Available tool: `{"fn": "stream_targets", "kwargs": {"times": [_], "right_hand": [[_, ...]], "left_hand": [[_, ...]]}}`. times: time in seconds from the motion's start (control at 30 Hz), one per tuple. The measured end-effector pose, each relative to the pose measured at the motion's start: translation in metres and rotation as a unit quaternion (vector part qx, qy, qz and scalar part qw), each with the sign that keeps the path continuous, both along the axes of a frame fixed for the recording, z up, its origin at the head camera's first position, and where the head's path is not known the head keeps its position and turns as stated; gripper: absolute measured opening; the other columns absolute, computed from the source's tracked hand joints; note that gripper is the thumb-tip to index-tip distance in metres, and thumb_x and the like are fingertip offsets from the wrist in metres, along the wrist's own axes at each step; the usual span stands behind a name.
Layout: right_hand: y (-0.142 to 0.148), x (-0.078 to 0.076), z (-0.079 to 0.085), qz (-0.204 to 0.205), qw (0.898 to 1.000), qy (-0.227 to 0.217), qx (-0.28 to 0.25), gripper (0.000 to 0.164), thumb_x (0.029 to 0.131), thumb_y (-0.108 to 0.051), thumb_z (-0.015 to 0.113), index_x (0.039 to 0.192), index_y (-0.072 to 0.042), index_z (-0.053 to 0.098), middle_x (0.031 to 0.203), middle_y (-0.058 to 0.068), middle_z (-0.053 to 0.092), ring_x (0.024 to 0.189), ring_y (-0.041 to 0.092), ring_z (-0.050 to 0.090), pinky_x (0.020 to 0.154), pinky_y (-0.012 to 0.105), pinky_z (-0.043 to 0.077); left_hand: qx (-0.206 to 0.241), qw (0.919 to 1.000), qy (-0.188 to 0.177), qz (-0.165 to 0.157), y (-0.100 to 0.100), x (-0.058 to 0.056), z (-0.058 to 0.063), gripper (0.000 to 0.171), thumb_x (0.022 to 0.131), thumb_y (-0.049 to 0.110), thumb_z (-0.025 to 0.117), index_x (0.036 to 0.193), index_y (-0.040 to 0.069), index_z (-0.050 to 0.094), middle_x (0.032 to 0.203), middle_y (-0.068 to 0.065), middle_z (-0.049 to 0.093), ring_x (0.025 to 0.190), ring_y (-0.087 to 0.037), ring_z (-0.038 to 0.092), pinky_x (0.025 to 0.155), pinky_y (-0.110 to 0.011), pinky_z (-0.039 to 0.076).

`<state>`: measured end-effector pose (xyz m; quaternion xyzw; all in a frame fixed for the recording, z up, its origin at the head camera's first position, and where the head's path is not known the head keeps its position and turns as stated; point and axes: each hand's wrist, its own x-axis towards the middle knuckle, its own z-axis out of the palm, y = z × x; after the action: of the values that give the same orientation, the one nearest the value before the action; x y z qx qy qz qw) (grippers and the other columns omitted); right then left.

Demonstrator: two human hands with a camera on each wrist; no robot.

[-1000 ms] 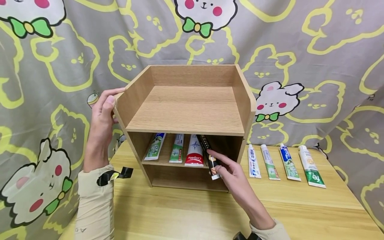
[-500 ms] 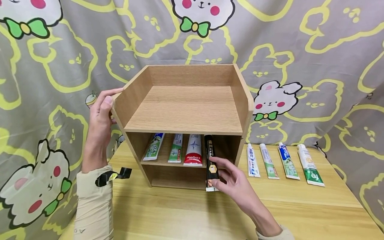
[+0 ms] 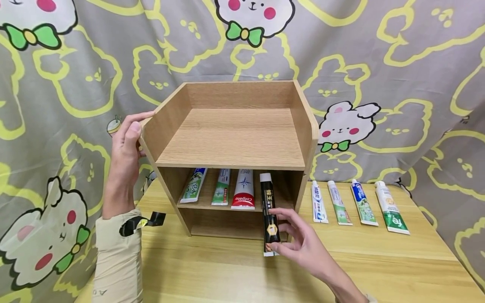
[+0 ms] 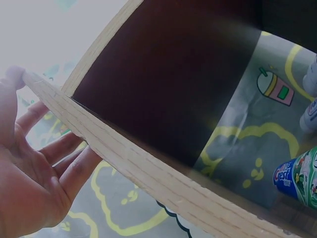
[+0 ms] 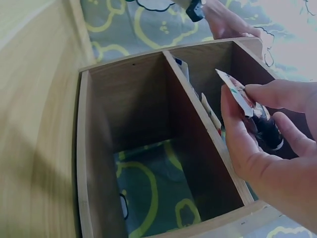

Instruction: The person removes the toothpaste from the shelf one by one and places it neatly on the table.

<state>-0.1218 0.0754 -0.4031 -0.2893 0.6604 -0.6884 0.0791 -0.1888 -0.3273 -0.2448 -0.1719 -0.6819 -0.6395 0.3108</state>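
My right hand [image 3: 299, 242] pinches a black toothpaste tube [image 3: 268, 198] near its flat crimped end. The tube stands out in front of the wooden shelf unit [image 3: 231, 134], its white cap toward the middle compartment. From the right wrist, the thumb and fingers hold the flat end of the tube [image 5: 247, 101]. The left hand [image 3: 126, 155] grips the upper left side panel, thumb on the front edge. In the left wrist view, fingers [image 4: 74, 171] lie against the panel's outer side. Inside the middle compartment lie a green-and-blue tube [image 3: 194, 185], a green-and-white tube [image 3: 221, 187] and a red-and-white Colgate tube [image 3: 243, 189].
Several toothpaste tubes lie in a row on the wooden table [image 3: 212, 269] right of the shelf, among them a green-and-white one [image 3: 392, 207] at the far end. A patterned grey curtain [image 3: 341, 50] hangs behind. The lower compartment [image 3: 227, 223] sits beneath the tubes.
The right hand has drawn the black toothpaste tube out of the middle compartment, toward the camera. The tube has swung from slanted to nearly straight, and its cap now shows. The left hand keeps its place.
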Motion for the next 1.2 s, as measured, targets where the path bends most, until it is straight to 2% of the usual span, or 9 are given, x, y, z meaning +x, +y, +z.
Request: {"fn": "stream_targets", "kwargs": {"times": [0.17, 0.5, 0.83, 1.0, 1.2], "right_hand": [[0.005, 0.006, -0.004, -0.002, 1.0, 0.031, -0.005, 0.066, 0.084, 0.012, 0.075, 0.142, -0.008, 0.05, 0.144, 0.019, 0.044, 0.112, 0.023, 0.062, 0.078, 0.044, 0.061], [0.021, 0.016, -0.013, 0.002, 0.996, 0.083, -0.016, 0.062, 0.087, 0.014, 0.071, 0.142, -0.003, 0.047, 0.142, 0.01, 0.047, 0.111, 0.017, 0.062, 0.075, 0.043, 0.061], [0.041, 0.026, -0.023, 0.007, 0.998, 0.062, -0.005, 0.058, 0.091, 0.014, 0.065, 0.143, -0.001, 0.045, 0.145, 0.01, 0.044, 0.116, 0.019, 0.062, 0.078, 0.045, 0.06], [0.05, 0.03, -0.023, 0.002, 0.998, 0.066, 0.007, 0.055, 0.092, 0.014, 0.064, 0.143, 0.002, 0.045, 0.144, 0.005, 0.045, 0.117, 0.015, 0.06, 0.079, 0.044, 0.06], [0.06, 0.036, -0.025, -0.007, 0.998, 0.054, 0.026, 0.053, 0.095, 0.011, 0.063, 0.143, -0.002, 0.046, 0.142, 0.006, 0.045, 0.116, 0.015, 0.061, 0.076, 0.041, 0.061]], "left_hand": [[0.004, 1.0, -0.004, 0.001, 0.0, -0.001, 0.0, 0.041, 0.102, 0.026, 0.049, 0.133, 0.007, 0.067, 0.126, -0.019, 0.058, 0.098, -0.031, 0.06, 0.059, -0.029, 0.057], [-0.001, 1.0, -0.006, 0.002, 0.0, -0.001, 0.0, 0.041, 0.102, 0.027, 0.048, 0.133, 0.008, 0.067, 0.128, -0.018, 0.057, 0.101, -0.031, 0.059, 0.062, -0.029, 0.057], [-0.005, 1.0, -0.004, -0.004, -0.001, -0.002, 0.001, 0.041, 0.102, 0.027, 0.048, 0.133, 0.008, 0.066, 0.129, -0.018, 0.056, 0.103, -0.031, 0.057, 0.062, -0.03, 0.057], [-0.002, 1.0, 0.001, -0.002, 0.0, -0.001, 0.001, 0.041, 0.102, 0.026, 0.047, 0.134, 0.008, 0.067, 0.129, -0.018, 0.056, 0.104, -0.032, 0.057, 0.063, -0.03, 0.057], [0.004, 1.0, 0.002, -0.007, -0.001, -0.002, 0.0, 0.041, 0.102, 0.026, 0.047, 0.133, 0.007, 0.067, 0.127, -0.019, 0.057, 0.102, -0.032, 0.058, 0.061, -0.029, 0.057]]}}
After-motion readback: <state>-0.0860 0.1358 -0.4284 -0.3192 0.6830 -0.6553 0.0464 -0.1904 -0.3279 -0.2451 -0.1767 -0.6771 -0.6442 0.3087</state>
